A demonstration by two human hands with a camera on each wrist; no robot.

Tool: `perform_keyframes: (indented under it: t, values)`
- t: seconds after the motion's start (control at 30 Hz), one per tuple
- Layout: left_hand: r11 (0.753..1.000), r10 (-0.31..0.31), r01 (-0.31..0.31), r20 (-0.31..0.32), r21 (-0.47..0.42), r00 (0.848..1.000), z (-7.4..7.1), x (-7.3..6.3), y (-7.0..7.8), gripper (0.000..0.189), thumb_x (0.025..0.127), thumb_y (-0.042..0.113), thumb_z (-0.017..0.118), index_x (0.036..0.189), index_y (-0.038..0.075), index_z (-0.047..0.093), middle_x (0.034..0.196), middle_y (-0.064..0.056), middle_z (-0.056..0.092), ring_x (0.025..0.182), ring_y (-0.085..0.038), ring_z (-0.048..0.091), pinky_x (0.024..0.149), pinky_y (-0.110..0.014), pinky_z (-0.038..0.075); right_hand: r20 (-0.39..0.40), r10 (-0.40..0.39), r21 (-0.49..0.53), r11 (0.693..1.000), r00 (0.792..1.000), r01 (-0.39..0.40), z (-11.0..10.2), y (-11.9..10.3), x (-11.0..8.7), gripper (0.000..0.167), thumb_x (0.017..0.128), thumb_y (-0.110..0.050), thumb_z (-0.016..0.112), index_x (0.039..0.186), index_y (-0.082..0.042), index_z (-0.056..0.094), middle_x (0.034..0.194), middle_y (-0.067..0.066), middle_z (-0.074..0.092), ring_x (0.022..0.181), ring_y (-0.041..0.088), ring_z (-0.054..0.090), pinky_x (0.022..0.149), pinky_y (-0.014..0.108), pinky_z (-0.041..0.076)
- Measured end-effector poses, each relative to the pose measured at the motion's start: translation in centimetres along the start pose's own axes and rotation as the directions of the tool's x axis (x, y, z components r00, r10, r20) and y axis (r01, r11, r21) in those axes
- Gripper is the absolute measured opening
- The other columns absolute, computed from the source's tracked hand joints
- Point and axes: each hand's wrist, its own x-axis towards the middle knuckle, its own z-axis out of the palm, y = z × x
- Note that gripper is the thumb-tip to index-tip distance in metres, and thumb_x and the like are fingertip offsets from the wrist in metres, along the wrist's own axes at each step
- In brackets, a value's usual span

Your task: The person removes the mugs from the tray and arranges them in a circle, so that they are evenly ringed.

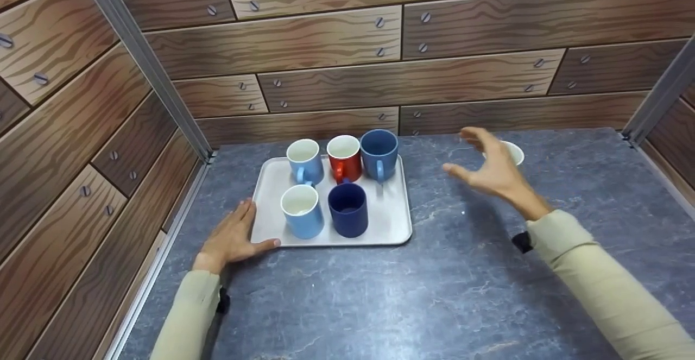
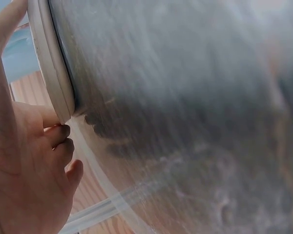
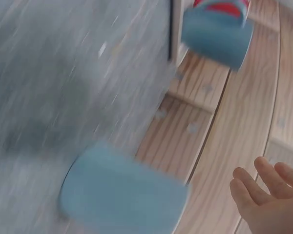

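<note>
A white tray (image 1: 388,213) on the grey table carries several mugs: two light blue (image 1: 304,160), (image 1: 302,210), a red one (image 1: 345,158), a mid-blue one (image 1: 379,153) and a navy one (image 1: 348,209). My left hand (image 1: 234,234) lies flat against the tray's front left corner, with the thumb along its front rim (image 2: 51,73). My right hand (image 1: 483,164) hovers open above the table, fingers spread, holding nothing. Just behind it stands a lone light blue mug (image 1: 514,152), (image 3: 122,195), partly hidden in the head view.
Wood-patterned walls close in the table at the left, back and right, with metal posts at the corners. The right wrist view is blurred; it shows the mid-blue mug (image 3: 217,34) on the tray beyond the lone mug. Bare grey tabletop (image 1: 412,295) spreads in front.
</note>
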Motion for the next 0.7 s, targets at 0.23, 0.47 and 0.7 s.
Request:
perform_keyframes:
  t: [0.23, 0.47, 0.7]
  values:
    - [1.0, -0.004, 0.004, 0.004, 0.003, 1.0, -0.1, 0.0, 0.1, 0.129, 0.085, 0.085, 0.064, 0.167, -0.005, 0.021, 0.176, -0.026, 0.018, 0.164, -0.045, 0.017, 0.135, -0.058, 0.019, 0.085, -0.092, 0.06, 0.994, 0.992, 0.087, 4.2, -2.7, 0.0, 0.086, 0.08, -0.023, 0.096, 0.148, 0.007, 0.052, 0.143, 0.026, 0.063, 0.134, 0.044, 0.06, 0.118, 0.059, 0.047]
    - [1.0, 0.001, -0.002, -0.009, -0.002, 1.0, -0.1, -0.2, 0.0, 0.128, 0.085, 0.083, 0.065, 0.167, -0.005, 0.022, 0.176, -0.026, 0.019, 0.164, -0.045, 0.018, 0.135, -0.057, 0.019, 0.185, -0.098, 0.104, 0.991, 0.978, 0.08, 8.2, -5.2, -0.4, 0.092, 0.079, -0.031, 0.096, 0.151, 0.003, 0.051, 0.146, 0.022, 0.062, 0.135, 0.04, 0.061, 0.119, 0.056, 0.048]
    - [1.0, 0.005, -0.005, -0.011, 0.003, 1.0, -0.1, -0.1, -0.1, 0.128, 0.084, 0.083, 0.065, 0.167, -0.006, 0.023, 0.175, -0.026, 0.021, 0.164, -0.045, 0.019, 0.135, -0.057, 0.02, 0.214, -0.141, 0.162, 0.981, 0.967, 0.107, 12.5, -6.4, -0.8, 0.089, 0.078, -0.034, 0.095, 0.148, 0.003, 0.055, 0.141, 0.022, 0.066, 0.129, 0.037, 0.064, 0.114, 0.055, 0.053]
